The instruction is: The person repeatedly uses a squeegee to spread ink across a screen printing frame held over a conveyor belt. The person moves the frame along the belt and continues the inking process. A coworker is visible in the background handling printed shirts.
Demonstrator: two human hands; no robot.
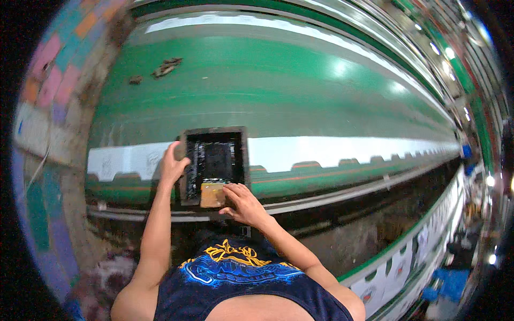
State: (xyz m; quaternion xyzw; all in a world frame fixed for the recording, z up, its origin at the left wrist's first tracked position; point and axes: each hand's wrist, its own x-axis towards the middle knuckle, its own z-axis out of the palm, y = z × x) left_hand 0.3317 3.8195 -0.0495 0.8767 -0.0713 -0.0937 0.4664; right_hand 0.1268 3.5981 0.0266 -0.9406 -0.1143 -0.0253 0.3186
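A dark rectangular screen-printing frame (pixel 214 130) lies across a row of white fabric pieces on the green table. Wet black ink coats its inside. At its left side, my left hand (pixel 171 167) grips the edge with thumb and fingers. My right hand (pixel 245 205) is closed round the right end of a yellowish squeegee (pixel 211 197), which is at the frame's near end. White fabric (pixel 120 159) with faint outlines lies left of the frame, and more white fabric (pixel 310 150) runs off to the right.
The long green table (pixel 300 101) stretches away to the right, with another white strip (pixel 225 20) along its far side. Dark scraps (pixel 167 67) lie at the far left. A rail (pixel 321 203) follows the near edge. Printed white pieces (pixel 399 273) lie on another table at lower right.
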